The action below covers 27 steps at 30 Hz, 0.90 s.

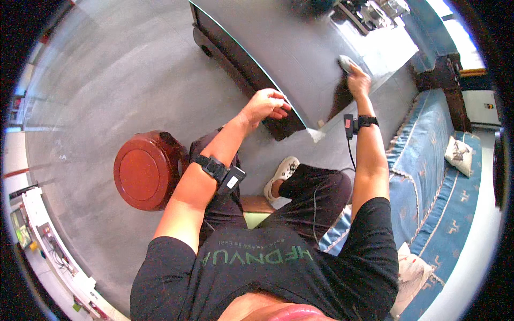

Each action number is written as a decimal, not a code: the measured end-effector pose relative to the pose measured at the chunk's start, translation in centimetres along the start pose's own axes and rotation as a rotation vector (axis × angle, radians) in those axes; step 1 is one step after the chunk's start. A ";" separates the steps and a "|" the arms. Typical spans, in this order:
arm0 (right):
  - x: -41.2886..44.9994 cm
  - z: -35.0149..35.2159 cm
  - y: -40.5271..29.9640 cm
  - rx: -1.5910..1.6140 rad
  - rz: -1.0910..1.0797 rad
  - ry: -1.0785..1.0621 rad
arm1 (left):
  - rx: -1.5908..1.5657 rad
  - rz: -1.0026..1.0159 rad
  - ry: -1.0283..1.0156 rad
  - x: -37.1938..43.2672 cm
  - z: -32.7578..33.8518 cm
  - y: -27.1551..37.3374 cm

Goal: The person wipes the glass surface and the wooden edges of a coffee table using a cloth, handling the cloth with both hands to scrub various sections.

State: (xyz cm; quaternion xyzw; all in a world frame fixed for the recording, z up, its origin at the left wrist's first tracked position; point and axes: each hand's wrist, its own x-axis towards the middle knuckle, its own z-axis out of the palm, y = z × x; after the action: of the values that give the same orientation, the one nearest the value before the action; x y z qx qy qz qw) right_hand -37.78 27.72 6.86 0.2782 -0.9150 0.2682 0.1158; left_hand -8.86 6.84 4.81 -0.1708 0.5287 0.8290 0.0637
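Note:
A dark coffee table with a glossy glass top stands before me, its long edge running diagonally. My right hand is over the tabletop's right side and grips a light grey cloth, whose folds are partly hidden by the fingers. At the near long edge, my left hand has loosely curled fingers with small gaps between them. Nothing shows in that hand; whether its fingertips touch the glass edge I cannot tell. A pale corner guard covers the table's nearest corner.
A round red-brown stool stands on the grey floor left of my legs. On the right runs a sofa with blue patterned covers and cushions. Glassware sits at the table's far right. A cable hangs from my right wrist strap.

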 end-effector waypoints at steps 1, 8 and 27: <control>-0.4 0.6 -1.9 0.119 -0.190 -0.008 | 0.013 0.009 -0.014 0.2 0.1 0.2; -5.2 3.1 -10.6 0.442 -0.348 -0.271 | 0.022 -0.031 0.032 0.5 -0.5 -0.7; 8.4 6.0 0.9 -0.261 -0.238 -0.069 | 0.133 -0.002 0.019 0.1 0.3 -0.2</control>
State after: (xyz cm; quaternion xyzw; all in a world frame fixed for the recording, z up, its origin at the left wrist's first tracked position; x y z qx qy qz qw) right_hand -45.53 21.28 4.58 0.3761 -0.9061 0.1218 0.1504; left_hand -9.01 7.18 4.73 -0.1748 0.5831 0.7902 0.0706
